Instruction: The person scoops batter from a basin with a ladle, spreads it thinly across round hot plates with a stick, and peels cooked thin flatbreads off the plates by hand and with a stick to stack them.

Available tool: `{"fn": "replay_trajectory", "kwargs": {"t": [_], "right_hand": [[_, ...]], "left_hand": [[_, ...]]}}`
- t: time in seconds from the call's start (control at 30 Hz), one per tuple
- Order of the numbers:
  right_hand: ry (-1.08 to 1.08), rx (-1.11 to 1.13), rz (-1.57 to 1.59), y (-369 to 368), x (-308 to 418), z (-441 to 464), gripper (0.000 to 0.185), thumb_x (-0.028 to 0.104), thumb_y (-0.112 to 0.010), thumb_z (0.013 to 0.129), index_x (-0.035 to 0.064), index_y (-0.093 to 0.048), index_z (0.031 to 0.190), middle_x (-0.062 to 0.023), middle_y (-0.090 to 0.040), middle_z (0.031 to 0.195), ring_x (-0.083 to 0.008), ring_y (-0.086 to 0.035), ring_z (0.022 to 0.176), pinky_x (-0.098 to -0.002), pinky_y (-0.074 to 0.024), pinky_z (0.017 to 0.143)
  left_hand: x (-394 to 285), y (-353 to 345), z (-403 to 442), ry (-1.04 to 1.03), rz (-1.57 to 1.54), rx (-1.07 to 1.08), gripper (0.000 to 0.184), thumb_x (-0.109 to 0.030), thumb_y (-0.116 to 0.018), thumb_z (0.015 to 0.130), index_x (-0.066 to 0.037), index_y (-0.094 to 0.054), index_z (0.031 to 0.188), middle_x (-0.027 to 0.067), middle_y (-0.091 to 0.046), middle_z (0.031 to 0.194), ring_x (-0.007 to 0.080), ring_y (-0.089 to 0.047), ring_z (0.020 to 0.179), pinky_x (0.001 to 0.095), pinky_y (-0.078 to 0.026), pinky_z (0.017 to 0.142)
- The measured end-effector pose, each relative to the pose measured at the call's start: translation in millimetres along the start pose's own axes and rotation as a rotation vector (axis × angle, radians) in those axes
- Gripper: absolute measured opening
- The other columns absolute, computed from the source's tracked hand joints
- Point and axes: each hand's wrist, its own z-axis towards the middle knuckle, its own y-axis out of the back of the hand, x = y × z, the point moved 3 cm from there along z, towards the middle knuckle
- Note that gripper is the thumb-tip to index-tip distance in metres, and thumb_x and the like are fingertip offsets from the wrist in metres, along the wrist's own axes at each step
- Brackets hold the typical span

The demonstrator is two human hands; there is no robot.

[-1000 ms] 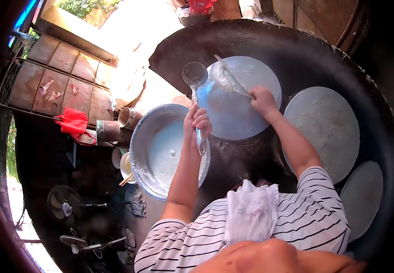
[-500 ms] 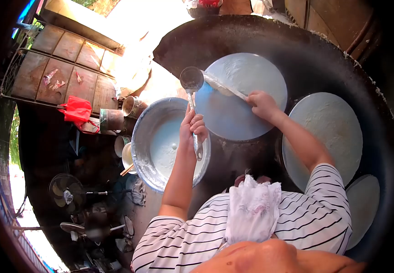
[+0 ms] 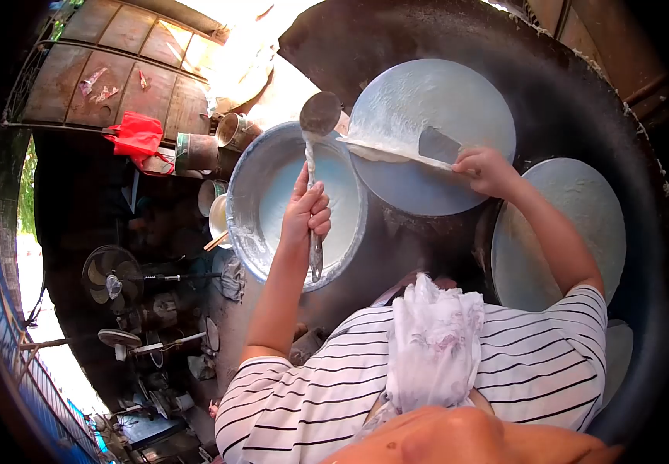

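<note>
My left hand (image 3: 307,213) is closed around the handle of a ladle (image 3: 320,114), whose dark bowl points away from me near the basin's far rim. My right hand (image 3: 489,170) grips the end of a long, thin, batter-coated scraper (image 3: 385,151). The scraper lies across a round flat plate (image 3: 466,100), its far end reaching the plate's left edge. White batter covers much of the plate's far side, and a grey patch shows near the scraper. Left of the plate, a blue-rimmed basin (image 3: 234,203) contains thin white liquid.
A second round plate (image 3: 563,247) sits to the right, with a third (image 3: 617,359) partly behind my sleeve. A dark curved surface (image 3: 327,46) surrounds the plates. Buckets (image 3: 197,152), a red bag (image 3: 136,135) and a fan (image 3: 112,277) are on the left.
My right hand has drawn the scraper across the plate towards me and to the right; batter covers more of the far side. The ladle stays in my left hand. The view has shifted.
</note>
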Motion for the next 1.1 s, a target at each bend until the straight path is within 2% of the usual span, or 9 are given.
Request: {"fn": "replay_trajectory", "kwargs": {"t": [0.13, 0.33, 0.47, 0.6, 0.73, 0.83, 0.87, 0.97, 1.1], "right_hand": [[-0.019, -0.198, -0.023, 14, -5, 24, 0.032, -0.007, -0.061, 0.060, 0.0020, -0.069, 0.090, -0.0094, -0.066, 0.092, -0.0216, -0.062, 0.084, -0.0300, -0.0481, 0.067], [-0.091, 0.118, 0.116, 32, 4, -48, 0.036, -0.005, -0.059, 0.055, 0.0032, -0.071, 0.089, -0.0074, -0.069, 0.089, -0.0155, -0.059, 0.074, -0.0266, -0.0457, 0.062], [-0.024, -0.233, 0.029, 12, -19, -32, 0.037, -0.006, -0.060, 0.056, 0.0019, -0.070, 0.091, -0.0086, -0.067, 0.092, -0.0189, -0.059, 0.077, -0.0290, -0.0469, 0.066], [-0.059, -0.046, 0.048, -10, 24, -86, 0.036, -0.011, -0.059, 0.059, 0.0002, -0.069, 0.092, -0.0096, -0.066, 0.091, -0.0215, -0.062, 0.086, -0.0281, -0.0484, 0.073], [-0.089, -0.422, 0.147, -22, 5, -100, 0.037, -0.011, -0.054, 0.061, -0.0016, -0.067, 0.095, -0.0118, -0.064, 0.091, -0.0234, -0.062, 0.084, -0.0291, -0.0484, 0.072], [0.054, -0.314, -0.146, -51, 49, -111, 0.026, -0.006, -0.061, 0.063, 0.0022, -0.066, 0.087, -0.0099, -0.062, 0.092, -0.0288, -0.060, 0.084, -0.0324, -0.0481, 0.073], [0.104, -0.336, -0.266, -63, 57, -129, 0.022, -0.004, -0.062, 0.065, 0.0051, -0.066, 0.085, -0.0093, -0.062, 0.092, -0.0311, -0.059, 0.083, -0.0332, -0.0485, 0.073], [-0.145, -0.561, -0.028, -121, 97, -181, 0.027, -0.006, -0.057, 0.069, 0.0052, -0.066, 0.092, -0.0065, -0.063, 0.091, -0.0190, -0.062, 0.078, -0.0267, -0.0476, 0.067], [-0.421, -0.668, 0.823, -219, 150, -62, 0.037, -0.001, -0.055, 0.077, 0.0016, -0.056, 0.115, -0.0034, -0.064, 0.097, -0.0078, -0.057, 0.067, -0.0213, -0.0431, 0.054]], "left_hand": [[0, -11, 15, -0.063, 0.046, -0.088, 0.044, -0.010, -0.045, 0.097, -0.031, -0.040, 0.136, -0.0044, -0.031, 0.062, 0.0020, -0.025, 0.040, 0.0164, -0.022, 0.034], [2, -4, -26, 0.011, 0.179, -0.044, 0.047, -0.010, -0.045, 0.097, -0.028, -0.036, 0.139, -0.0054, -0.029, 0.061, 0.0019, -0.027, 0.043, 0.0162, -0.023, 0.036], [21, -21, 0, 0.088, 0.008, -0.085, 0.042, -0.010, -0.043, 0.098, -0.028, -0.040, 0.136, -0.0050, -0.029, 0.061, 0.0020, -0.026, 0.043, 0.0160, -0.023, 0.037], [14, -25, -23, 0.113, -0.215, 0.282, 0.039, -0.017, -0.031, 0.102, -0.032, -0.037, 0.138, -0.0033, -0.030, 0.063, 0.0031, -0.028, 0.041, 0.0174, -0.024, 0.035], [13, -37, -1, 0.243, -0.429, 0.454, 0.024, -0.021, -0.030, 0.102, -0.010, -0.051, 0.096, -0.0029, -0.031, 0.063, 0.0065, -0.030, 0.040, 0.0205, -0.031, 0.038], [12, -52, 9, 0.414, -0.646, 0.547, 0.037, -0.022, -0.031, 0.102, -0.012, -0.034, 0.066, -0.0023, -0.031, 0.062, 0.0066, -0.035, 0.041, 0.0214, -0.032, 0.040], [4, -46, 1, 0.371, -0.605, 0.600, 0.011, -0.019, -0.031, 0.101, -0.018, -0.034, 0.091, -0.0018, -0.032, 0.062, 0.0061, -0.034, 0.041, 0.0206, -0.032, 0.039], [-35, -12, -48, 0.200, -0.405, 0.668, 0.048, -0.010, -0.027, 0.100, -0.031, -0.029, 0.143, -0.0003, -0.031, 0.063, 0.0053, -0.033, 0.040, 0.0180, -0.031, 0.036], [-67, 18, -57, -0.317, 0.347, 0.304, 0.060, -0.008, -0.046, 0.095, -0.025, -0.021, 0.146, -0.0030, -0.034, 0.060, 0.0044, -0.030, 0.040, 0.0191, -0.027, 0.036]]}}
